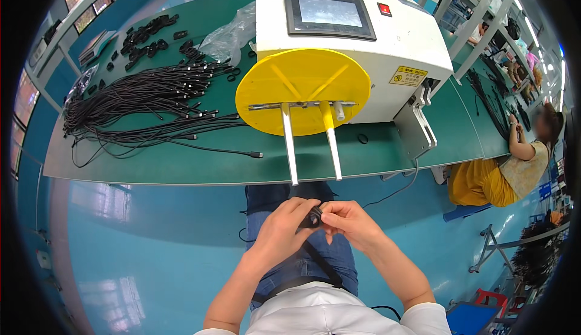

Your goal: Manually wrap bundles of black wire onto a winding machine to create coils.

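A: where's that small black coil (312, 219) at?
B: up over the jeans (342, 259), left hand (283, 225) curled round it, right hand (350, 219) pinching its right side, thumb against fingers
A: and past that?
B: green table (375, 162) with a white machine (387, 47), yellow disc (302, 81) on its front, big heap of black cables (139, 96) left of it

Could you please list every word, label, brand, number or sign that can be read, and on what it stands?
Yellow rectangular warning label on white boxy machine: triangle sign visible; characters too small to read.
Lit rectangular screen: no readable text.
Blue panel, far right: white marks too blurred to read.
Black coiled bundle between left hand and right hand: none visible.
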`<state>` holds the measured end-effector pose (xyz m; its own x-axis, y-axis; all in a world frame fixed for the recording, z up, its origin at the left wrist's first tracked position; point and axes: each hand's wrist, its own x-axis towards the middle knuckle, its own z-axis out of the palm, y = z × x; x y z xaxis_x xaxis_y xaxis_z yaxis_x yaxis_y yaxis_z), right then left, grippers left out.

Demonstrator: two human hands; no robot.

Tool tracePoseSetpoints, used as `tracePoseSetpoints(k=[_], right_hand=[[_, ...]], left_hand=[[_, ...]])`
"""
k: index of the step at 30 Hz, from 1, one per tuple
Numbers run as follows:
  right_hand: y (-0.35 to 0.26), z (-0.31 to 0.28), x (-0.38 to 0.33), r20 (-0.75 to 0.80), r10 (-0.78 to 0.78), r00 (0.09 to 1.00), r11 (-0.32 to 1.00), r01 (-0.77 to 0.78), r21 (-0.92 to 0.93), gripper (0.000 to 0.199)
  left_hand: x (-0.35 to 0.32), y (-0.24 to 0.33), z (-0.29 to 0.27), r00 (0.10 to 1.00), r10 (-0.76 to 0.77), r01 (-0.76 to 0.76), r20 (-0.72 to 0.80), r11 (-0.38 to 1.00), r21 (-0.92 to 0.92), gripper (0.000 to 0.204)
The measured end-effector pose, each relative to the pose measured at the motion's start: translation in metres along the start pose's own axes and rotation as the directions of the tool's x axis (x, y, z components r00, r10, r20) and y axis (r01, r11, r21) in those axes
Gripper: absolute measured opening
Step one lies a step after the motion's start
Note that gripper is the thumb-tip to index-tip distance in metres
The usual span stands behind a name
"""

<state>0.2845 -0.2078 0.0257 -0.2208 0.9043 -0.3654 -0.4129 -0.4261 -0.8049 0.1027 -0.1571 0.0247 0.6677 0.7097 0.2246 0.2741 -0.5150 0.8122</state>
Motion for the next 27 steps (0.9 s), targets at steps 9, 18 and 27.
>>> tracePoseSetpoints(k=[9,18,27], right_hand=[[0.002,-0.019,0.007,0.091,0.124,0.988,0.987,-0.132,0.087,0.022],[-0.004,0.009,0.0,0.011,0.014,1.0,0.989,-0.015,0.148,0.026],[0.008,0.028,0.004,-0.068,-0.082,0.994,0.911,0.046,-0.41,0.036]], left_hand=[[0.008,0.008,-0.006,0.989,-0.004,-0.01,-0.149,0.995,-0.097,0.062],[0.002,-0.012,-0.002,0.988,0.09,-0.106,-0.122,0.986,-0.127,0.058],[-0.001,-0.017,0.015,0.962,0.078,-0.089,-0.263,0.996,-0.032,0.053]])
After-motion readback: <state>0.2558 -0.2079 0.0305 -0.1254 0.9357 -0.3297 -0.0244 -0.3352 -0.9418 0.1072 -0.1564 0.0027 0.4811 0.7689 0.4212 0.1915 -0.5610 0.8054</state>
